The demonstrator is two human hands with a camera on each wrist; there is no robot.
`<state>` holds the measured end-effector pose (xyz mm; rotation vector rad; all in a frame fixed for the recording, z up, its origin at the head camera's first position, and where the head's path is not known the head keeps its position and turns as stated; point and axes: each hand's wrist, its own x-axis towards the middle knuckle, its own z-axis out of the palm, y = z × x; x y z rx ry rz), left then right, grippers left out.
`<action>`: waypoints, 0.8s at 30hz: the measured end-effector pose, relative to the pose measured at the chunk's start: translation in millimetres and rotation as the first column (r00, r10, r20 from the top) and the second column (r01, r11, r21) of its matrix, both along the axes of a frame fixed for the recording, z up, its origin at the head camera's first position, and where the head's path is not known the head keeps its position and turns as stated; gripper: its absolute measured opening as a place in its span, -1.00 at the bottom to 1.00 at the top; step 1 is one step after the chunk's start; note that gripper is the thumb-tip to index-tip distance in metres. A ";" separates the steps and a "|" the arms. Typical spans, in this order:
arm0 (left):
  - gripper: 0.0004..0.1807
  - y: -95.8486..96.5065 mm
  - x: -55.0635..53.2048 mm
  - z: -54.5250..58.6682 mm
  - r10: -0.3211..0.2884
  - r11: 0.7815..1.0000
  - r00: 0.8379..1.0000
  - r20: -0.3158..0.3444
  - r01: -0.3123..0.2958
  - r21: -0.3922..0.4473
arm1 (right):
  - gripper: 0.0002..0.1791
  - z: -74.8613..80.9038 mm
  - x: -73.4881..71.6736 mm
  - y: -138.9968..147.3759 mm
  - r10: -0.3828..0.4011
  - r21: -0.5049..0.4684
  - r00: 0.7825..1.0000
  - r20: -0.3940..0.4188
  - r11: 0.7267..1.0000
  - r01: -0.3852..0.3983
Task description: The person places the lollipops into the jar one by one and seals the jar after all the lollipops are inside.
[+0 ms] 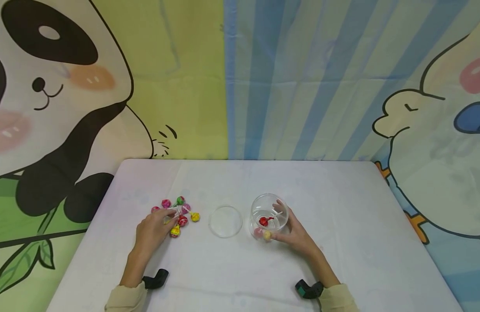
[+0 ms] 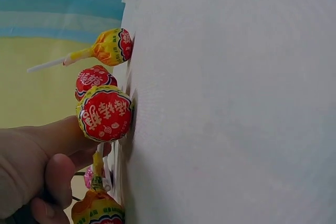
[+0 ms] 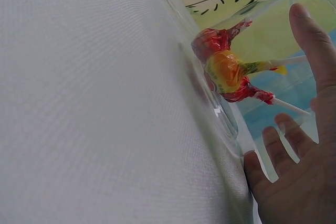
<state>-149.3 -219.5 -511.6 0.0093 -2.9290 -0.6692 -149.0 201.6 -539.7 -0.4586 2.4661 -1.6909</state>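
On the left of the table lies a loose group of wrapped lollipops [image 1: 183,220], in red, pink, yellow and green. My left hand [image 1: 155,229] reaches into them, its fingertips among the white sticks. In the left wrist view a red and yellow lollipop [image 2: 105,114] partly covers the fingers, so a grip on a stick cannot be made out. My right hand [image 1: 298,236] holds a clear round jar [image 1: 269,199], thumb on the near side and fingers around the far side. Inside are two red or pink lollipops and a yellow lollipop [image 3: 224,72]. The jar's base rests on the table.
A clear round lid [image 1: 225,222] lies flat between the lollipops and the jar. White cloth covers the table [image 1: 232,273]. Behind it hangs a curtain [image 1: 302,86] printed with cartoon animals and stripes. Each wrist wears a small black device.
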 end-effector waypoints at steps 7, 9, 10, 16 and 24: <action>-0.69 0.5 0.6 -3.3 -0.007 1.000 0.999 -0.039 0.007 -0.007 | 0.11 -0.4 0.2 -1.0 0.006 -0.037 1.000 0.010 0.999 -0.005; -0.70 0.4 1.0 -3.7 -0.005 1.000 0.999 -0.052 0.005 -0.006 | 0.11 -0.9 0.6 -1.0 0.003 -0.039 1.000 0.011 0.999 -0.003; -0.70 0.3 1.1 -3.6 -0.005 1.000 0.998 -0.059 0.004 -0.005 | 0.11 -1.0 1.0 -0.9 0.000 -0.039 1.000 0.013 0.999 0.000; -0.65 -1.8 1.4 -1.7 0.033 0.999 0.992 -0.123 -0.032 0.005 | 0.11 -0.8 1.7 -0.7 -0.003 -0.023 1.000 0.010 1.000 0.003; -0.67 -8.4 7.8 7.1 0.078 0.997 0.966 -0.246 -0.074 0.027 | 0.11 -0.2 -0.4 0.2 0.005 -0.024 1.000 -0.006 1.000 -0.006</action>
